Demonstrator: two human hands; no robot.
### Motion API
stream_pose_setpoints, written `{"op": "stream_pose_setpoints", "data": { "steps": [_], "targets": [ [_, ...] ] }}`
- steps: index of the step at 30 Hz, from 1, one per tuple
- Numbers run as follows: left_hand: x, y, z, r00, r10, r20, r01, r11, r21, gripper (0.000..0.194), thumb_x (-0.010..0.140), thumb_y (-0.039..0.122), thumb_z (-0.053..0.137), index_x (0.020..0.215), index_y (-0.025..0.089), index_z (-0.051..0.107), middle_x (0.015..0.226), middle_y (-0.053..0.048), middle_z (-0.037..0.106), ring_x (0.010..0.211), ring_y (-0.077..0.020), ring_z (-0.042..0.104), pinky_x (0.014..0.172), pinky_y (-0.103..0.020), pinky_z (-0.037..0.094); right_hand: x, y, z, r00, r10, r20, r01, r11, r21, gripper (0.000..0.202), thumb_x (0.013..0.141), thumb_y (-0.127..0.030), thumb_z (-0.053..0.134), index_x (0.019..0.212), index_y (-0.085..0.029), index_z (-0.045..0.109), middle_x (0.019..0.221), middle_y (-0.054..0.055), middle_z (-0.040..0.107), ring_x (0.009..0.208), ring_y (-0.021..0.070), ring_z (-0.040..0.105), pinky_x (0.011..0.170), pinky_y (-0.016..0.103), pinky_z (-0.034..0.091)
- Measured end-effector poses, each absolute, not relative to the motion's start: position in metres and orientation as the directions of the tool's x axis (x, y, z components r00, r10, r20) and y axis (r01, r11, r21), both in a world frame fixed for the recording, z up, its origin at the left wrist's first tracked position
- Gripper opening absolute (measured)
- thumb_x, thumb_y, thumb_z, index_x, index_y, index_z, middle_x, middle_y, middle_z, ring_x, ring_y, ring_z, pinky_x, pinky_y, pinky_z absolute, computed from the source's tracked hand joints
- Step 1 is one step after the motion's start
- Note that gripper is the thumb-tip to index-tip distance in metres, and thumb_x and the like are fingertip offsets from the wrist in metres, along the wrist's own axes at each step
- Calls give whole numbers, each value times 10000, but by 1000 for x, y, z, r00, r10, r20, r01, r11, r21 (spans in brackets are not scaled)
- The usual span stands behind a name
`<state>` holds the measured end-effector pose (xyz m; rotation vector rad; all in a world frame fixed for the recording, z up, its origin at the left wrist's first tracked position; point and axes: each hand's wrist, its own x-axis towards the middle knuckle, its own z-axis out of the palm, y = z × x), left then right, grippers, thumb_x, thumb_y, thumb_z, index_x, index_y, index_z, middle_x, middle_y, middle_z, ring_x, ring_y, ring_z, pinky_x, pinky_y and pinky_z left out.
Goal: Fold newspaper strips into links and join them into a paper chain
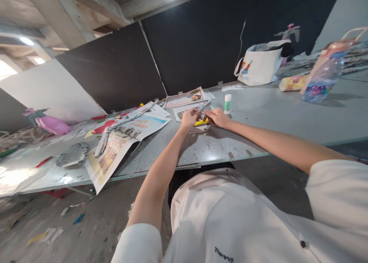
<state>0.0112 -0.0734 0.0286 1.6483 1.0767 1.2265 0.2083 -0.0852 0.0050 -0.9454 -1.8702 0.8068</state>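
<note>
My left hand (191,118) and my right hand (217,118) are close together over the grey table, fingers closed in a pinch. Whatever lies between the fingertips is too small to name. Just below the fingers a yellow strip-like thing (201,122) shows, partly hidden by my right hand. Small paper scraps (199,129) lie under it. Behind the hands are printed sheets (186,98), partly covered by my fingers. A white glue stick with a green label (227,104) stands upright just beyond my right hand.
Left of me an open magazine (138,127) bears a grey twisted strand and overhangs the table edge (135,174). Farther left are a grey ring (71,154) and a pink spray bottle (54,125). At right stand a white bag (258,65) and a water bottle (323,81).
</note>
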Motion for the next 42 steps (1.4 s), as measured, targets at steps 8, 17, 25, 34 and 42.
{"op": "stream_pose_setpoints", "data": {
  "steps": [8,17,25,34,42],
  "targets": [
    [10,-75,29,169,939,298,174,-326,929,379,1018,375,823,763,190,613,624,-2,703,546,-101,597,614,-235,469,211,-87,8,-364,826,430,292,540,-789,893,1035,-943,380,741,-202,782,453,37,555,477,178,529,556,341,408],
    [9,-71,28,150,941,303,196,-329,924,380,995,432,844,790,190,635,628,1,701,550,-105,594,603,-233,464,211,-82,5,-407,782,472,269,596,-757,792,1005,-912,536,750,-194,749,482,13,567,473,152,511,537,323,368],
    [8,-71,26,190,933,305,179,-338,924,414,989,459,850,779,184,625,622,-13,704,556,-103,612,602,-221,468,211,-86,6,-391,812,433,239,544,-804,793,1024,-903,509,744,-205,762,446,5,552,434,148,478,506,320,374],
    [9,-71,24,253,923,290,156,-335,929,357,984,391,862,808,179,634,641,-1,710,552,-92,601,614,-217,485,211,-87,5,-346,836,426,316,532,-785,893,1046,-917,411,484,-244,584,422,50,516,464,166,511,562,345,423],
    [10,-71,25,212,938,275,139,-308,941,371,1004,387,850,782,176,640,624,-8,705,539,-94,599,605,-214,477,213,-84,6,-393,804,446,326,575,-750,841,1060,-878,454,510,-245,522,450,25,506,483,150,474,564,338,366]
  ]
}}
